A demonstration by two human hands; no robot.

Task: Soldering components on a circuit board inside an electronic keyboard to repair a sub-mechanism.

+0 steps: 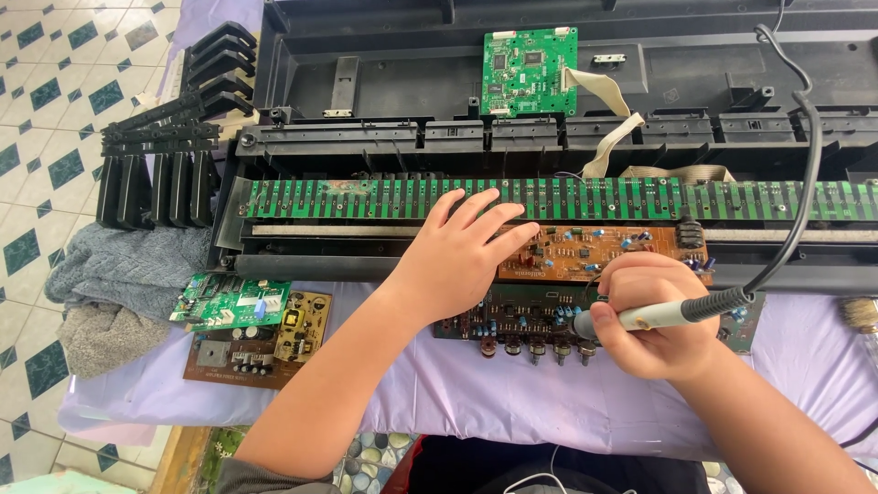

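Observation:
My right hand [654,320] grips a pen-shaped soldering iron [654,316] with a pale handle and thick black cable; its tip end points left over a dark green circuit board [512,316] with a row of knobs along its front. My left hand [457,252] lies flat, fingers spread, with its fingertips pressing on the left end of an orange-brown circuit board [604,249] that leans on the opened black keyboard case [302,265]. A long green contact strip board [366,197] runs across the case just beyond my fingers.
A small green board [529,70] with a grey ribbon cable [611,137] sits in the case's upper half. Two more boards [251,325] lie at the left on the lilac cloth [512,402]. Black key sections [160,151] and grey towels [119,274] lie far left. A brush [861,313] shows at the right edge.

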